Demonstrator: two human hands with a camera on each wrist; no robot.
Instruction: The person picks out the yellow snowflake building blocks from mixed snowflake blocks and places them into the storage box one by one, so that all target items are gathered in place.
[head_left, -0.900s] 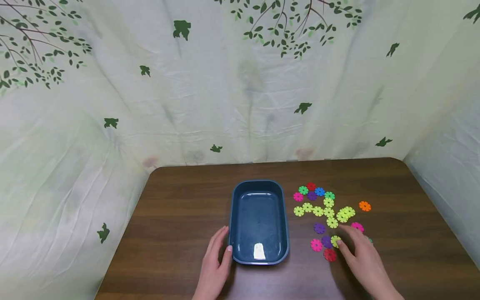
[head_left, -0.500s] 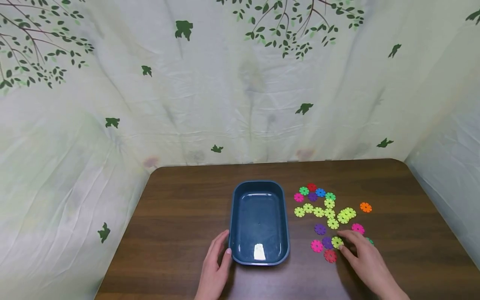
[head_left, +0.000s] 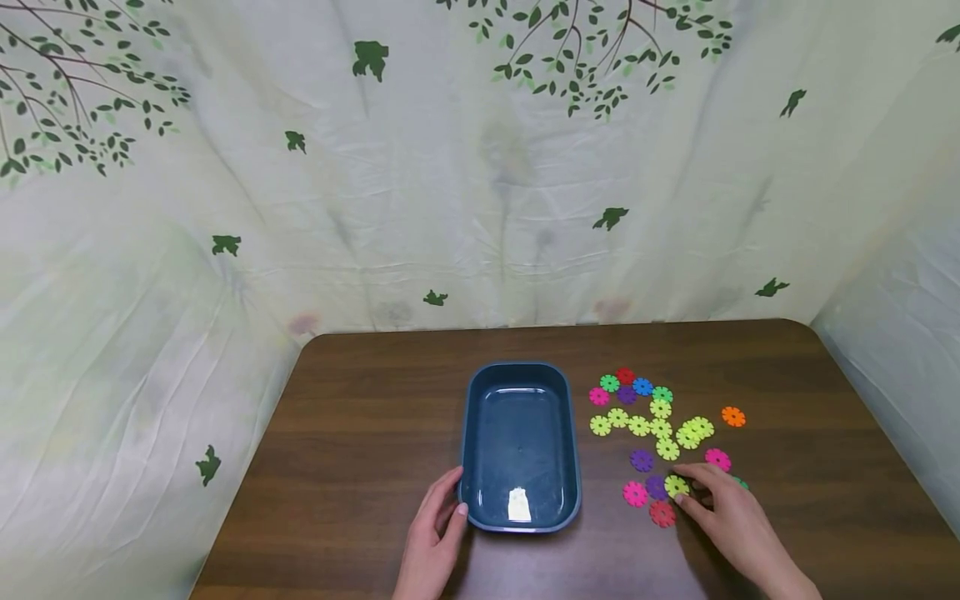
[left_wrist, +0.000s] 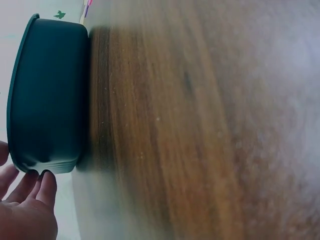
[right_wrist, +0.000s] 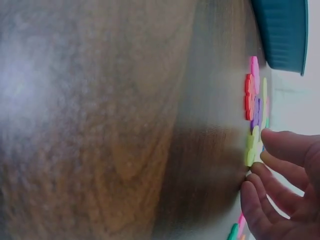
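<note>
A deep blue rectangular tray (head_left: pixel 521 450) stands on the table. My left hand (head_left: pixel 431 533) rests against its left side close to the near corner, with the thumb at the rim; in the left wrist view the fingertips (left_wrist: pixel 47 182) touch the tray's outer wall. Right of the tray, my right hand (head_left: pixel 731 517) pinches a yellow-green notched plastic disc (head_left: pixel 676 486) at its edges between thumb and forefinger, low over the table. Beside that disc lie a purple disc (head_left: pixel 656 487), a red disc (head_left: pixel 662 513) and a pink disc (head_left: pixel 635 493).
Farther back lie several yellow-green discs (head_left: pixel 661 428) and a multicoloured cluster with a blue disc (head_left: pixel 642 387). An orange disc (head_left: pixel 733 417) lies apart at the right; another pink disc (head_left: pixel 717 459) sits behind my right hand. A leaf-printed curtain (head_left: pixel 450 208) hangs behind the brown table (head_left: pixel 360 417).
The yellow-green disc at my right thumb has shifted very slightly right, and my right fingers have drawn closer around it. The left hand stays at the tray. The head view has drifted slightly.
</note>
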